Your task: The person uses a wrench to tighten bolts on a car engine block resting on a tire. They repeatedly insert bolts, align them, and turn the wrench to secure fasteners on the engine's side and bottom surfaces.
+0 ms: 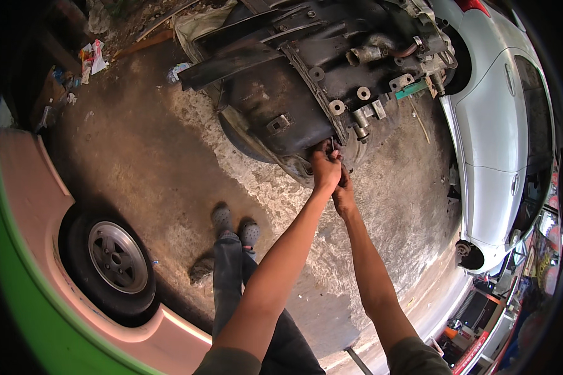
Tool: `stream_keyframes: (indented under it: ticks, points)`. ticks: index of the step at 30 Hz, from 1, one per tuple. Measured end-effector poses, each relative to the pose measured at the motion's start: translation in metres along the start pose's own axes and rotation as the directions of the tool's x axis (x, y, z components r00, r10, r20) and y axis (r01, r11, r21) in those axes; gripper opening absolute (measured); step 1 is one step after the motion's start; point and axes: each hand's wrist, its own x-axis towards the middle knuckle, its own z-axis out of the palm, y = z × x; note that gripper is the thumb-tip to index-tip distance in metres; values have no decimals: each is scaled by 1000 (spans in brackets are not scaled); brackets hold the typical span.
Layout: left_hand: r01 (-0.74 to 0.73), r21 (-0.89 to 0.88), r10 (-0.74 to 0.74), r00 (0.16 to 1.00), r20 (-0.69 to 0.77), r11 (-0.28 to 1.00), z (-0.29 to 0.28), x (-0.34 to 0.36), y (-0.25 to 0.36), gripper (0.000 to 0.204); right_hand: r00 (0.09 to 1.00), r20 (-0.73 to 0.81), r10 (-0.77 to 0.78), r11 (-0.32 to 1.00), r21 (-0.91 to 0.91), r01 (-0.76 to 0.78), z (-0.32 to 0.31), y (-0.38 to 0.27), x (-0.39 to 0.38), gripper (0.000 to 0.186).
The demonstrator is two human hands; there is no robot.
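Note:
A dark, greasy engine (331, 62) lies with its black oil pan (275, 103) facing up. At the near corner of the pan, by its flange (316, 94), my left hand (325, 169) is closed, its fingers curled against the edge. A small dark thing, perhaps a bolt or tool end, shows at the fingertips, too small to name. Just below and touching it, my right hand (343, 189) is closed as well; the left hand partly hides its fingers and whatever they hold. A metal pipe fitting (361, 122) sticks out right of my hands.
A silver car (491, 137) stands along the right, its near wheel hub (463, 249) bare. At the lower left is a pink and green vehicle body with a wheel (116, 256). Litter (93, 59) lies at the far left. My shoes (249, 232) are on the stained concrete floor (144, 150).

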Motion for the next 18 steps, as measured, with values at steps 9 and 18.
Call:
stream_keyframes:
  ticks: [9,18]
  points:
    - [190,-302,-174,982,79,934,-8,-10,-2,28,999,13,39,702,-712,-18,-9,-76,11,33]
    - [66,-134,-72,997,-41,989,-13,-21,22,30,897,401,-183,-169,-912,374,-3,-86,58,79]
